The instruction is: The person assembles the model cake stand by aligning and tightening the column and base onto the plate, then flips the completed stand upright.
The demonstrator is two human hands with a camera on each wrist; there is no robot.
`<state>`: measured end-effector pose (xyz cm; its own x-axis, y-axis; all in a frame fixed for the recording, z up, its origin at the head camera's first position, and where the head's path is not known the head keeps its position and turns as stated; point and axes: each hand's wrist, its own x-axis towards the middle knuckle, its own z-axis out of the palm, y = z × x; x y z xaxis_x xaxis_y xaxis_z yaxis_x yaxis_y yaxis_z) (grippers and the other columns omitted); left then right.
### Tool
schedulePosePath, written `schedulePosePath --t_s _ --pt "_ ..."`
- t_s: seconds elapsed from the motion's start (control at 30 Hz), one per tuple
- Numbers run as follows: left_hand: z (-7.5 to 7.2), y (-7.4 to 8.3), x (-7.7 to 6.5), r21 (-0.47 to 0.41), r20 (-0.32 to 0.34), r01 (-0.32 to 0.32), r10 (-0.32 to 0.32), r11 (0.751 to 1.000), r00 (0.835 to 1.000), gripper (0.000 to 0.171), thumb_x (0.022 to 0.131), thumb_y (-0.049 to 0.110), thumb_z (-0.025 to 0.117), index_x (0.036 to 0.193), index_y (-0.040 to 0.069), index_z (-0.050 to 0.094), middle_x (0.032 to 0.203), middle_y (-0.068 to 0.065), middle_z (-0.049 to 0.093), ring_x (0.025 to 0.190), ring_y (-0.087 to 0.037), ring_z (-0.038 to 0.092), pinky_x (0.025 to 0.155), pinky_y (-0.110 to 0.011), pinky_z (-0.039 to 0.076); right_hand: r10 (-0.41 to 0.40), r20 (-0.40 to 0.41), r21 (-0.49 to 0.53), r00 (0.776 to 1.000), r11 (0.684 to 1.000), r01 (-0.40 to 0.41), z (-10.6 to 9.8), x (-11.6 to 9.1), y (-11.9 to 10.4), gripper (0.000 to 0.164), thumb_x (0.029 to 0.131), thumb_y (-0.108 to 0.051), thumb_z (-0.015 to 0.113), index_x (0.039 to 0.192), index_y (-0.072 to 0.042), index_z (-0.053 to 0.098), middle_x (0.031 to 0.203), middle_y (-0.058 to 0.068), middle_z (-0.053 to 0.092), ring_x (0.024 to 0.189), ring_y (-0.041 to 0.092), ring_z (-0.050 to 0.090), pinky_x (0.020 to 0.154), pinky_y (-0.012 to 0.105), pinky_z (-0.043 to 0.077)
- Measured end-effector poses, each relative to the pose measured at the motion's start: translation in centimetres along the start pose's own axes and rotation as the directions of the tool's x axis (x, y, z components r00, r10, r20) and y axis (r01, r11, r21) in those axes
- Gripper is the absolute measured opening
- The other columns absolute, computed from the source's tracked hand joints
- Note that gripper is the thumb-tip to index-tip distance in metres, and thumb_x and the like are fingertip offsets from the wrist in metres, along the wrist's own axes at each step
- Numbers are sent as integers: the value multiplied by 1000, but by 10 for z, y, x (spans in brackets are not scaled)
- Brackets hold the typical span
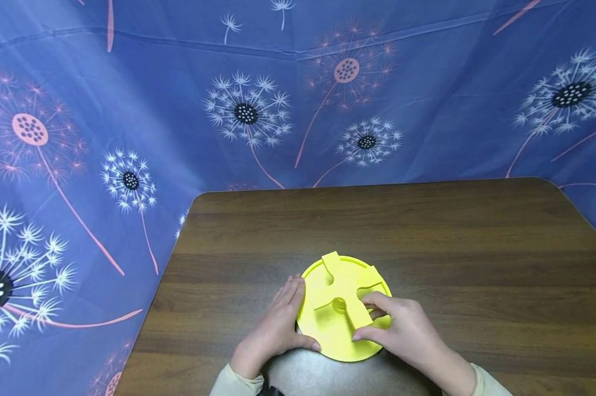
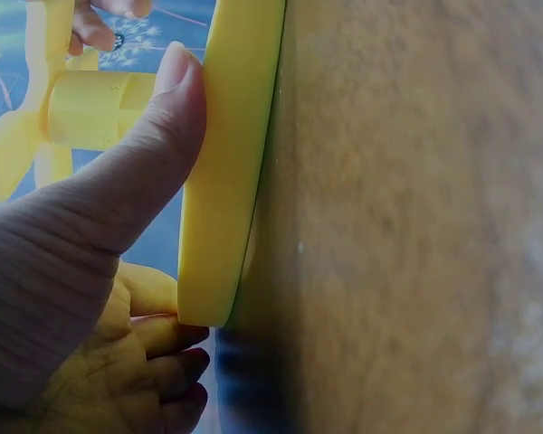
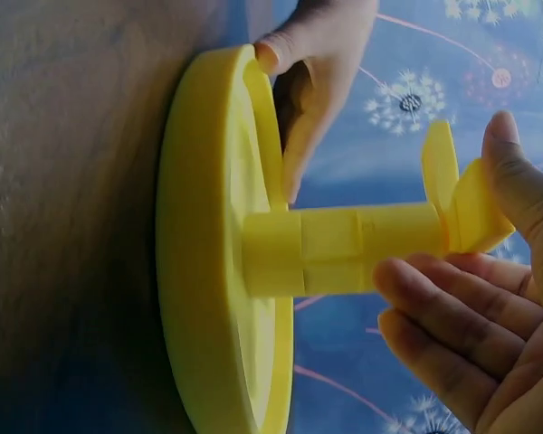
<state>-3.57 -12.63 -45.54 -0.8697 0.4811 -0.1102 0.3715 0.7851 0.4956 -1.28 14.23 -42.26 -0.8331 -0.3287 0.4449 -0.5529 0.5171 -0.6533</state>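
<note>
A round yellow base (image 1: 335,344) with a raised rim lies flat on the table. From its middle rises a thick yellow post (image 3: 330,253), topped by a yellow four-armed cross piece (image 1: 346,291). My left hand (image 1: 280,324) grips the base's left edge, thumb over the near rim and fingers along the outer side. With thumb and fingers, my right hand (image 1: 409,327) pinches the near right arm of the cross. In the right wrist view, the fingers of that hand (image 3: 489,316) curl below the cross, close to the post.
The brown wood-grain table (image 1: 476,264) stretches behind and to the right of the base. A blue cloth (image 1: 179,99) printed with dandelions hangs along the table's back and left sides. Below the base shows a grey patch (image 1: 323,374) at the near edge.
</note>
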Motion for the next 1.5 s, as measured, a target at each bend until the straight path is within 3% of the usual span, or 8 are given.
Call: schedulePosePath --t_s 0.33,0.5,0.63,0.73,0.93,1.07,1.17,1.5 --pt "0 -1 0 -16 12 15 -15 1000 1000 131 59 57 86 154 0 17 161 -16 16 148 -31 11 119 -46 17 -86 -49 -218 995 973 73 6 2 -9 51 57 -51 86 93 -20 65 72 -17 62 62 0 59 54 14 45" --pt "0 -1 1 -16 12 13 -13 1000 1000 131 59 57 86 154 -1 17 160 -17 17 148 -31 11 119 -45 17 -148 -129 -201 981 972 120 -3 2 -7 45 75 -57 74 95 -17 69 73 -10 66 62 1 60 51 14 44" --pt "-1 -1 1 -16 10 16 -16 1000 1000 131 59 56 86 154 -1 18 160 -17 17 148 -31 11 118 -46 17 -172 -279 -153 945 979 133 -14 9 1 25 89 -40 70 88 -15 73 75 -9 67 62 2 58 49 13 46" --pt "-1 -2 1 -15 10 16 -16 1000 1000 130 59 56 86 154 -1 18 160 -17 17 148 -31 11 119 -45 16 -75 -318 -134 945 990 34 -22 15 8 3 87 -17 73 89 -15 74 78 -9 67 65 1 58 52 12 48" --pt "0 -3 1 -12 16 15 -15 1000 1000 131 59 57 86 154 0 17 161 -16 16 148 -30 11 119 -45 16 167 -148 7 975 986 -167 -29 19 26 29 89 -2 68 116 -11 70 101 -1 70 75 4 60 64 16 51" --pt "1 -4 1 -17 22 13 -13 1000 1000 131 59 58 85 155 0 16 161 -16 16 148 -29 10 119 -45 17 218 66 215 974 950 -227 -31 18 35 34 97 -4 57 131 -7 60 122 13 66 92 9 65 71 27 58" --pt "1 -4 1 -23 25 15 -15 1000 1000 131 60 58 85 155 1 16 161 -16 15 148 -29 10 119 -45 17 209 167 309 963 917 -253 -32 15 38 35 99 -4 53 134 -1 56 123 18 64 92 15 67 73 32 59" --pt "0 -4 2 -27 29 20 -19 999 999 131 59 57 85 155 1 15 161 -16 15 148 -29 9 119 -44 16 185 163 320 969 919 -229 -31 5 38 30 95 -1 60 124 -6 64 111 7 70 95 9 66 72 24 56"
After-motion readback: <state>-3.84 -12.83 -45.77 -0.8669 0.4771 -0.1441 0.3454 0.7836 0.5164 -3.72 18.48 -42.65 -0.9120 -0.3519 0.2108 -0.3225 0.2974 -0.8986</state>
